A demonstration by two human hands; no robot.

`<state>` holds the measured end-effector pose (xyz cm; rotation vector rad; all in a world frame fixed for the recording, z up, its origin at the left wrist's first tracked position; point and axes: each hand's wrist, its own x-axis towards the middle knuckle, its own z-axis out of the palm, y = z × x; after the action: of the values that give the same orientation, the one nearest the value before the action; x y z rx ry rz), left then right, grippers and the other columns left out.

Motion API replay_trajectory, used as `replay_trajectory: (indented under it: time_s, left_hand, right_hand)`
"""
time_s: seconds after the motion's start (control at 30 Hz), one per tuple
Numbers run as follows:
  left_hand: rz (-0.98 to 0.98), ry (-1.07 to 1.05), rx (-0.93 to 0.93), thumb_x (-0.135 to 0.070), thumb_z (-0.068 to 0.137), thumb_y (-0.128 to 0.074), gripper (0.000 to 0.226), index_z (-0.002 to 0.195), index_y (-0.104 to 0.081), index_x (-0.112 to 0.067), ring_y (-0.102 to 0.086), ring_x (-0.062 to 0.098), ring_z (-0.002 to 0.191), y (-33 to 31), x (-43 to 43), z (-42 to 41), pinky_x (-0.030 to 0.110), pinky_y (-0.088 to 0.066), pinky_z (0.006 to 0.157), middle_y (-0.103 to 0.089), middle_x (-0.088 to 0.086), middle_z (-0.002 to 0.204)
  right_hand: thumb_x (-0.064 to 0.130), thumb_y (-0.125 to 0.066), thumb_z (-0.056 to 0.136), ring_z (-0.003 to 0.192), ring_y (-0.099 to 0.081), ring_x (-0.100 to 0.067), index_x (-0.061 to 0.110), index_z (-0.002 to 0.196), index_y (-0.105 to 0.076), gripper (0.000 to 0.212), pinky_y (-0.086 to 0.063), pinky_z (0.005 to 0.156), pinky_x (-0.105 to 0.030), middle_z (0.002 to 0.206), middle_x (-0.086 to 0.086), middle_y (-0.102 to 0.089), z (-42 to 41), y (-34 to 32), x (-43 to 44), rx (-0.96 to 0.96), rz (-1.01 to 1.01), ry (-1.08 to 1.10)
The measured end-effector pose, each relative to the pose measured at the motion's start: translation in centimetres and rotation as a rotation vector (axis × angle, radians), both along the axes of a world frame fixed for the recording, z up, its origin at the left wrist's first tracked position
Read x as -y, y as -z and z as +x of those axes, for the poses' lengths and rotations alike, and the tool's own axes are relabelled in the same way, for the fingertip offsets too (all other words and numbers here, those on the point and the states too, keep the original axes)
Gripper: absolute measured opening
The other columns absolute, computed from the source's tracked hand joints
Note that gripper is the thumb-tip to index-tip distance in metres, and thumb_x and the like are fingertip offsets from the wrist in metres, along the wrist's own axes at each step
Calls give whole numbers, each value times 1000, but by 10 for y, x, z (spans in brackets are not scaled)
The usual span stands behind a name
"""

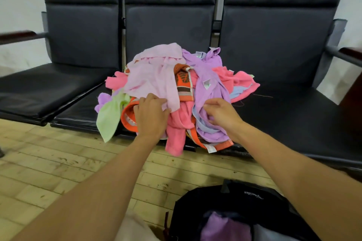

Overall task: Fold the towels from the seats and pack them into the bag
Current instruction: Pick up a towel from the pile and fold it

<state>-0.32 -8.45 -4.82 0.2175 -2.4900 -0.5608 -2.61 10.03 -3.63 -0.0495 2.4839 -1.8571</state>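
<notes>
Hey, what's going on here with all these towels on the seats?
A person is sorting through a heap of colourful towels piled on the middle seat of a row of black chairs. The left hand grips the edge of a pale pink towel, and the right hand pinches a purple towel. A black bag sits open on the floor below, with something purple already inside. The heap is still unfolded.

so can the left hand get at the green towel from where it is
Probably yes. The green towel hangs off the pile's left edge with nothing over it, just left of the left hand, which now grips the pale pink towel and would have to let go first.
</notes>
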Motion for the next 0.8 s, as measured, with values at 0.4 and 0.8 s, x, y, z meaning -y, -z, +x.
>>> replay_trajectory:
  time_s: [0.4, 0.8]
  left_hand:
    - [361, 18, -148, -24, 94, -56, 16, 107, -62, -16, -51, 23, 111, -21, -32, -7, 40, -29, 99, -58, 3, 115]
    - [1187, 720, -14, -13, 96, -52, 5, 94, -56, -16, -58, 21, 81, -50, -55, 20, 35, -49, 74, -63, 8, 87]
  right_hand:
    - [4, -57, 94, 93, -61, -21, 8, 118, -59, 24, -56, 80, -34, 104, -15, -63, 6, -15, -4, 103, -102, -68]
    - [43, -37, 103, 89, -64, -26, 0, 115, -59, 50, -53, 87, -37, 100, -14, -67, 8, -48, -1, 249, -621, -91]
